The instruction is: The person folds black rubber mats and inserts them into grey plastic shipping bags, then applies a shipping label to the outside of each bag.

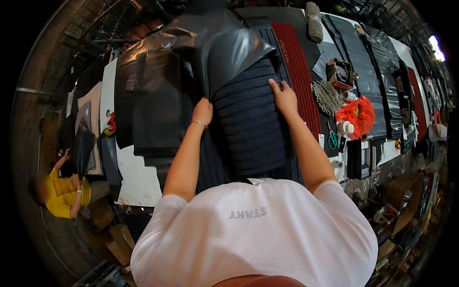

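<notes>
In front of me on the table lies a bulky bundle of dark navy ribbed mats (253, 119), its ribs running crosswise. A shiny black plastic bag (234, 52) covers its far end and bunches up there. My left hand (203, 111) is closed on the bag's edge along the left side of the bundle. On the opposite side, my right hand (285, 99) rests against the mats' upper right edge, thumb and fingers apart. More dark ribbed matting (210, 167) lies flat under the bundle.
Right of the bundle are a red ribbed mat (299, 71), a grey-green braided coil (327, 96), an orange plastic bag (361, 117), a white bottle (345, 127) and teal scissors (333, 138). Folded black sheets (158, 105) and a red tape dispenser (110, 125) lie left. Another person (64, 191) works far left.
</notes>
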Motion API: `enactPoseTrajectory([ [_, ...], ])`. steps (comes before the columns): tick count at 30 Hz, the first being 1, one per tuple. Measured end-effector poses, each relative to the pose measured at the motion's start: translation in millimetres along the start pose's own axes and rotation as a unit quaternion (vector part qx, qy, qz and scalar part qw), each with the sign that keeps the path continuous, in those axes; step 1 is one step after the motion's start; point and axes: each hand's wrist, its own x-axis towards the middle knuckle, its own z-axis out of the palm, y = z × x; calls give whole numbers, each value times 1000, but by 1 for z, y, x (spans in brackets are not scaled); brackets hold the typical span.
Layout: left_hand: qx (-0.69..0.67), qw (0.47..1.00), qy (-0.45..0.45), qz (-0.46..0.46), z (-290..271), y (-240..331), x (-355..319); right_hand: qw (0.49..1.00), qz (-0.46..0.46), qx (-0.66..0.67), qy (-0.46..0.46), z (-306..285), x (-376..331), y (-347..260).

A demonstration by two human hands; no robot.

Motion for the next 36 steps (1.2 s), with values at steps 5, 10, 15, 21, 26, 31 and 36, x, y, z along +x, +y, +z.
enactPoseTrajectory([
  [5,21,994,-42,-99,23,-11,3,995,59,38,-70,26,40,36],
  [10,40,990,-79,-110,23,-6,14,997,-61,-25,33,25,75,51],
  [15,17,990,-77,-116,19,-3,13,964,-172,-191,72,28,150,7],
  [21,-62,985,-65,-145,16,-22,20,943,-191,-273,-18,37,161,39],
  [26,-65,994,-45,-75,21,-12,-17,959,-205,-184,-68,10,63,117],
  [31,-8,996,-49,-73,15,16,-135,963,-178,-184,-82,-27,-83,148],
  [36,12,968,-239,-70,34,-19,-281,912,-151,-304,-229,-77,-238,201],
])
